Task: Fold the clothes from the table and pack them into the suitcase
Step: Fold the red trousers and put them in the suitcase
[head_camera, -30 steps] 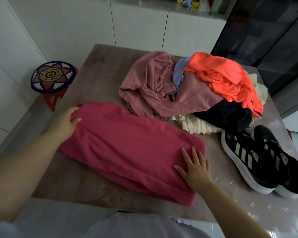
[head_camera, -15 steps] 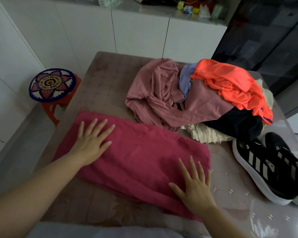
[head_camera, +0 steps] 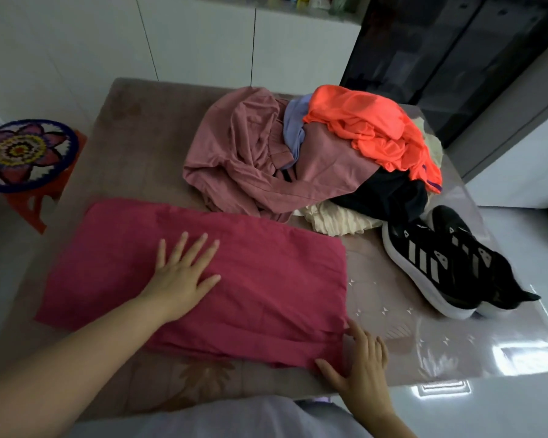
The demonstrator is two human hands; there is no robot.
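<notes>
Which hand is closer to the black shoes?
Right. The right hand touches the pink cloth's near right corner; the left hand lies flat mid-cloth, farther from the black shoes.

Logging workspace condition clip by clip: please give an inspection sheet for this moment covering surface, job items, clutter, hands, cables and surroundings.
Surface: table under a glossy clear cover, glare at its right.
Job's things: magenta garment lying flat near the front edge; unfolded pile of clothes behind it; suitcase not seen.
Clutter: black sneakers on the table, right of the pile.
Hands: left hand flat on the garment; right hand touching its near right corner, fingers relaxed.
Cables: nothing seen.
Surroundings: flower-topped stool at left; white cabinets behind; dark glass-fronted unit at right.
</notes>
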